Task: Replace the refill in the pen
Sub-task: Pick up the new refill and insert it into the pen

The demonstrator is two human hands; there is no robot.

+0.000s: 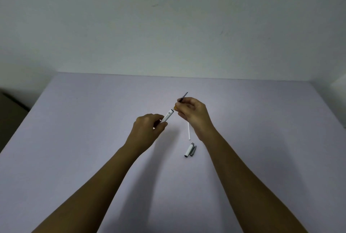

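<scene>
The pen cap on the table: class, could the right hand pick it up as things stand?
Probably not at once. The cap lies bare and unblocked beside the right wrist, but the right hand is pinching a thin refill, so it must free its fingers first.

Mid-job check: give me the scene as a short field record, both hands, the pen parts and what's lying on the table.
left hand: grips the white pen barrel, open end pointing up and right
right hand: pinches a dark refill, its tip pointing away, lower end at the barrel mouth
refill seating: partly outside the barrel; depth inside cannot be told
white refill: lies on the table, partly hidden by the right hand
pen cap: lies on the table near the right wrist, grey clip beside it
table: pale lilac surface
</scene>
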